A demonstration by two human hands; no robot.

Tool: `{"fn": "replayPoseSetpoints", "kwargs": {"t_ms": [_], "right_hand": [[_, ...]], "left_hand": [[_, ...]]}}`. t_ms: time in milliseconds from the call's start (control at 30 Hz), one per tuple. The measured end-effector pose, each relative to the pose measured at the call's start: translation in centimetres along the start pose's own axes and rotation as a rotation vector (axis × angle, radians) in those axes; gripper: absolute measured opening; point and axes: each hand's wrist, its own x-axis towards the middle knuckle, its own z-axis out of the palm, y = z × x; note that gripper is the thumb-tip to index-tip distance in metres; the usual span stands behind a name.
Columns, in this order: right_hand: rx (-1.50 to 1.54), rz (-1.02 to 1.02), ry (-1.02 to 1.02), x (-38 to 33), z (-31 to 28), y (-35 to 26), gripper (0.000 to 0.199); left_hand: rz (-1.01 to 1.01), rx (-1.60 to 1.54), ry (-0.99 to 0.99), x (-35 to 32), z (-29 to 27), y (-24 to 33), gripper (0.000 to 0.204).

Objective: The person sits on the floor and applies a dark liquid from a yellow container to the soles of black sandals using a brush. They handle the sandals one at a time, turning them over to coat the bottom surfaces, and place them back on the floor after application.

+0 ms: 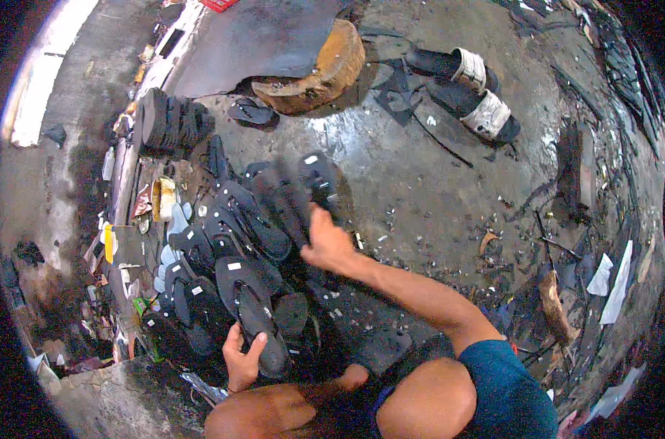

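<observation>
On the floor (435, 241), the left hand (243, 358) was at the near end of a long black flip-flop (256, 313), thumb and forefinger parted and the thumb against its edge, though I cannot tell whether that grip held it. Farther off and to the right, the right hand (328, 241) reached with its grip partly curled at blurred black footwear (288, 201), its hold unclear, while a wooden block (341, 62) stood at the far side.
</observation>
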Motion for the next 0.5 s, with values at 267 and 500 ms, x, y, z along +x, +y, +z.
{"fn": "replayPoseSetpoints", "kwargs": {"t_ms": [267,500], "right_hand": [[-0.077,-0.309,-0.077,0.5,2.4,-3.4,0.097],[-0.306,-0.033,0.216,-0.1,-6.6,1.2,0.081]], "left_hand": [[0.070,0.026,0.083,-0.1,1.0,1.1,0.039],[0.161,0.019,-0.009,1.5,2.2,2.1,0.046]]}}
